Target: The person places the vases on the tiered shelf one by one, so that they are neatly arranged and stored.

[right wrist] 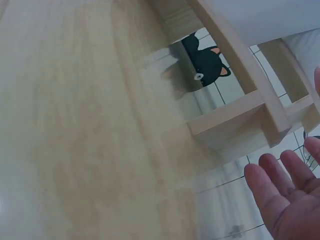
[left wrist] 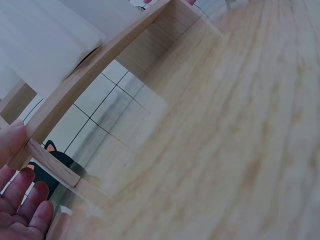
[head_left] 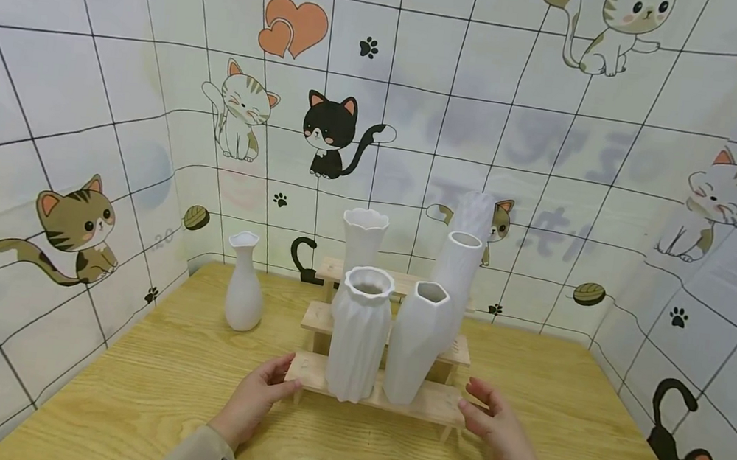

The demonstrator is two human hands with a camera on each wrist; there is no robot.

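A three-step wooden display stand stands on the table, bearing several white vases. A fluted vase and a faceted vase are on its lowest step. Behind them rise a wavy-rimmed vase, a round-mouthed vase and a taller textured vase, their lower parts partly hidden. My left hand grips the left end of the lowest step, thumb at the front corner and fingers behind. At the right end is my right hand, its fingers spread and apart from the wood.
A slender white vase stands on the wood-grain table, left of the stand. Walls with a grid and cat pattern enclose the table at the back and both sides.
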